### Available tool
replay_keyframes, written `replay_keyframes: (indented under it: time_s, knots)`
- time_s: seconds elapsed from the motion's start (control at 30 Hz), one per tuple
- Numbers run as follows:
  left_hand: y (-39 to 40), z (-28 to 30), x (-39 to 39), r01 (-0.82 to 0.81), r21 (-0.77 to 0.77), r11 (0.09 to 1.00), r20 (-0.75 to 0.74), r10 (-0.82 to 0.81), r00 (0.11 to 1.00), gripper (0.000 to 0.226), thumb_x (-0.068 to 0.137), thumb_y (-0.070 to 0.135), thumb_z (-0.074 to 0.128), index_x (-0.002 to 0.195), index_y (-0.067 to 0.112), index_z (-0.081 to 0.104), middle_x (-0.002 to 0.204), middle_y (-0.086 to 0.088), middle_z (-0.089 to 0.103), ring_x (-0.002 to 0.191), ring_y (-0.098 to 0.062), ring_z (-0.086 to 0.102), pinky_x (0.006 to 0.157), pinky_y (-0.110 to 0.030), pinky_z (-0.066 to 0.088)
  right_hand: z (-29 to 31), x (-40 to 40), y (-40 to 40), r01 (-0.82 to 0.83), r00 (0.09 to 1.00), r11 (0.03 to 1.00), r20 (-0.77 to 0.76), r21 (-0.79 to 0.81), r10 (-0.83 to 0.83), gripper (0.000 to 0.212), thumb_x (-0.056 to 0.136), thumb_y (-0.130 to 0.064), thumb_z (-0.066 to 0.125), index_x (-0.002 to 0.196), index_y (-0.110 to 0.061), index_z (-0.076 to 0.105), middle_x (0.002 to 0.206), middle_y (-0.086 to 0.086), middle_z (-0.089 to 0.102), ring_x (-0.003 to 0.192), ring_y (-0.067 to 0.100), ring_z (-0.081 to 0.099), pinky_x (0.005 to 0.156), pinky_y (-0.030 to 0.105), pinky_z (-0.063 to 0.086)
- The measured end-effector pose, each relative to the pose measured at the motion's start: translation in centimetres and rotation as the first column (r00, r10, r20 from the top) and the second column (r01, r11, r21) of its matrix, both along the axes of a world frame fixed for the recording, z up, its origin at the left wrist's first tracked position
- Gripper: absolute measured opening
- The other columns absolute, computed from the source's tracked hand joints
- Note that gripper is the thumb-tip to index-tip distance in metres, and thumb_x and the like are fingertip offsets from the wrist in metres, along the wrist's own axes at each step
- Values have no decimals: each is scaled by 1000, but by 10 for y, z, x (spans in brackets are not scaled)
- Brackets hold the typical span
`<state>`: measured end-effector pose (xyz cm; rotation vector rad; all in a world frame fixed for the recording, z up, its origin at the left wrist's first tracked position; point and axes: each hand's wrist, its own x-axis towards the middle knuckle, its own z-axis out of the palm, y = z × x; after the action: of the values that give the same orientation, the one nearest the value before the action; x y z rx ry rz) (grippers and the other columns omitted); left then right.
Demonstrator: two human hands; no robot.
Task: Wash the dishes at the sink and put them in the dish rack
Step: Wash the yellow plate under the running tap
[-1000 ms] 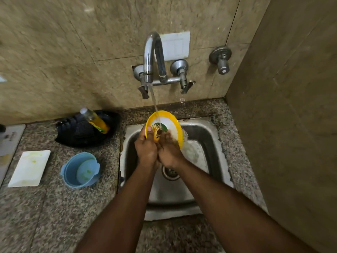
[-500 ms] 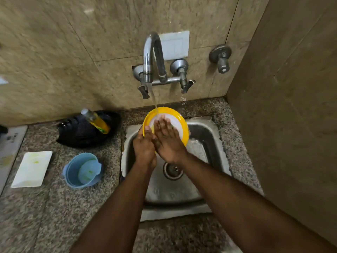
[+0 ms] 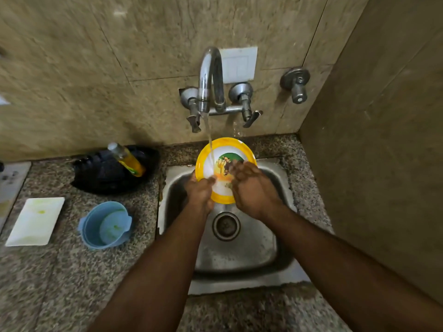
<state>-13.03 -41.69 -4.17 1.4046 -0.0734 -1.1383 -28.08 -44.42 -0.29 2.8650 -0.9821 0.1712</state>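
left hand (image 3: pixel 200 192) grips plate (image 3: pixel 217 149) | right hand (image 3: pixel 251 188) rubs it | tap (image 3: pixel 211 75) running

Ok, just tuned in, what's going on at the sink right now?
A person is rinsing a yellow-rimmed plate over the steel sink, under water running from the wall tap. The left hand grips the plate's lower left rim, while the right hand rubs its printed face. On the counter to the left wait a blue cup and a white rectangular plate, both with greenish residue. Behind them a bottle of yellow liquid lies in a black rack.
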Motion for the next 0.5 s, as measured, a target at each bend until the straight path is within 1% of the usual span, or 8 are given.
replay_keyframes:
  time_s: [0.1, 0.17, 0.23, 0.3, 0.33, 0.4, 0.47, 0.5]
  knots:
    - [0, -5, -1, 13, 11, 1000, 1, -13, 1000, 27, 88, -11, 68, 110, 4, 70, 104, -20, 72, 77, -24, 73, 76, -44, 59, 9, -7, 3, 64, 921, 995, 379, 73, -87, 61, 82, -6, 58, 143, -5, 55, 166, 14, 28, 157, 31, 16, 124, 48, 25]
    - [0, -13, -2, -10, 27, 1000, 10, 10, 1000, 19, 88, 2, 77, 106, 0, 72, 102, -17, 75, 69, -18, 74, 64, -36, 61, 25, -4, 13, 188, 822, 943, 481, 275, -304, 80, 82, -4, 61, 157, -10, 34, 171, 11, 11, 158, 30, 12, 120, 43, 33]
    - [-1, -20, -2, -35, 92, 995, 44, 32, 999, 34, 84, 21, 86, 108, -1, 74, 102, -15, 78, 75, -22, 76, 62, -35, 63, 23, 5, 13, 303, 654, 737, 430, 604, -622, 87, 87, -11, 65, 162, -16, 22, 165, 14, 29, 143, 35, 43, 101, 36, 46]
    - [-2, -20, 0, 1, 216, 976, 258, -59, 964, 38, 87, 31, 83, 109, 2, 73, 105, -16, 77, 90, -29, 76, 75, -41, 64, 17, 15, 10, 168, 420, 414, 315, 895, -851, 78, 83, -16, 64, 156, -18, 37, 139, 16, 61, 119, 37, 62, 95, 40, 53]
    - [-2, -22, 2, 58, 312, 948, 444, -199, 874, 38, 90, 31, 79, 113, 2, 71, 112, -19, 75, 101, -34, 74, 86, -43, 61, 12, 18, 9, 72, 303, 318, 283, 945, -910, 70, 75, -18, 60, 145, -18, 52, 125, 14, 69, 111, 34, 67, 96, 45, 55]
    - [4, -24, 4, 194, 504, 841, 660, -520, 542, 45, 94, 18, 66, 133, -4, 57, 136, -27, 61, 129, -41, 58, 107, -42, 46, -2, 18, 6, 16, 157, 246, 241, 969, -958, 59, 64, -17, 54, 122, -19, 67, 108, 10, 75, 101, 31, 71, 91, 52, 58]
    - [16, -29, -1, 302, 663, 685, 643, -728, 239, 73, 94, 13, 56, 155, -8, 24, 164, -32, 22, 155, -44, 19, 126, -46, 19, -7, 19, 7, 57, 141, 228, 218, 972, -966, 58, 61, -16, 51, 116, -22, 70, 103, 7, 75, 96, 30, 71, 88, 51, 59]
    - [23, -32, -4, 337, 724, 602, 611, -786, 92, 80, 96, 18, 52, 161, -3, 10, 168, -30, -1, 157, -45, -4, 127, -51, 7, -7, 21, 8, 84, 156, 227, 212, 970, -965, 59, 61, -16, 50, 117, -23, 70, 103, 7, 75, 96, 30, 71, 88, 50, 59]
